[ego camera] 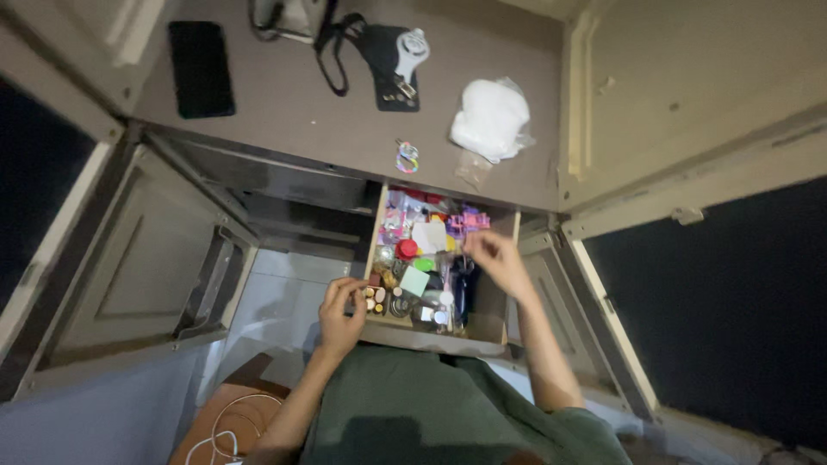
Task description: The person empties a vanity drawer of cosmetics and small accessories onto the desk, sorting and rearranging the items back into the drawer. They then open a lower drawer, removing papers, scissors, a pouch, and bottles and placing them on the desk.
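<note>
An open wooden drawer (pixel 510 226) is pulled out below a grey counter and is packed with several small items: a red cap (pixel 407 249), a pale green square (pixel 414 281), purple pieces (pixel 468 220), white paper and round metal bits. My left hand (pixel 341 313) rests at the drawer's front left corner, fingers curled beside the small round things there. My right hand (pixel 497 261) hovers over the drawer's right side, fingers bent, next to a dark object (pixel 461 294). Whether either hand holds anything is hard to see.
On the counter lie a black phone (pixel 201 68), a black pouch with a strap and white item (pixel 394 53), a colourful ring (pixel 407 158) and a white plastic bag (pixel 490 120). Cupboard doors (pixel 142 258) stand open at left and right. White cable (pixel 226 430) lies on the floor.
</note>
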Action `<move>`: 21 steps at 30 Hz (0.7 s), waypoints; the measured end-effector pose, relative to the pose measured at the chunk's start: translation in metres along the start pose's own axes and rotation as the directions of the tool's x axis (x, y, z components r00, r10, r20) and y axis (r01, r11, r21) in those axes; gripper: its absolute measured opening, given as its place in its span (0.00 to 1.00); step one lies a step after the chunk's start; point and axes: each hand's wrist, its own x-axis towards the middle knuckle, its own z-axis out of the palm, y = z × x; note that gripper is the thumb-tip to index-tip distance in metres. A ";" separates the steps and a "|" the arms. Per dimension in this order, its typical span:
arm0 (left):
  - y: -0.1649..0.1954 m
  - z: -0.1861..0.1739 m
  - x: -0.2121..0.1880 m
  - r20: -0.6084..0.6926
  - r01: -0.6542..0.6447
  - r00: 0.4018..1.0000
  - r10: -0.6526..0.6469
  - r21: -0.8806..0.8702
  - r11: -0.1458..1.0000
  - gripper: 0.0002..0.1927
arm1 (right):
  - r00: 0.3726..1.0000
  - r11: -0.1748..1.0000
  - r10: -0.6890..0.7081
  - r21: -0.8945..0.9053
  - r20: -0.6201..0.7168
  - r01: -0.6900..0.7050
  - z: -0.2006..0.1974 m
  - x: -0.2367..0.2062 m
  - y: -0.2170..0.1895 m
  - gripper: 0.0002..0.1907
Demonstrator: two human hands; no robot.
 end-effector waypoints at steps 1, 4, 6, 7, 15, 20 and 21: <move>0.000 0.000 0.000 0.002 -0.001 1.000 0.001 0.002 1.000 0.10 | 0.996 0.993 0.080 -0.087 -0.050 -0.084 0.006 -0.015 0.018 0.09; 0.002 0.000 -0.001 -0.003 0.000 1.000 0.000 0.006 1.000 0.10 | 0.947 0.888 0.233 -0.348 -0.223 -0.300 0.026 -0.049 0.061 0.09; 0.004 0.001 -0.001 -0.003 0.008 1.000 -0.008 0.014 1.000 0.10 | 0.920 0.822 0.264 -0.431 -0.291 -0.373 0.039 -0.053 0.080 0.07; 0.006 0.001 -0.002 0.003 0.015 1.000 -0.015 0.010 1.000 0.10 | 0.916 0.815 0.268 -0.437 -0.297 -0.381 0.045 -0.051 0.087 0.07; 0.009 -0.001 0.003 -0.021 -0.027 0.999 0.027 -0.006 1.000 0.11 | 0.914 0.752 0.261 -0.529 -0.310 -0.393 0.035 0.003 0.101 0.09; 0.006 -0.003 0.003 -0.007 0.012 1.000 -0.013 -0.028 1.000 0.11 | 0.987 0.869 0.131 -0.469 -0.088 -0.157 0.035 0.040 0.109 0.11; 0.005 -0.003 0.003 0.001 -0.003 1.000 0.003 -0.035 0.999 0.11 | 0.988 0.915 0.154 -0.376 -0.008 -0.146 0.038 0.051 0.110 0.09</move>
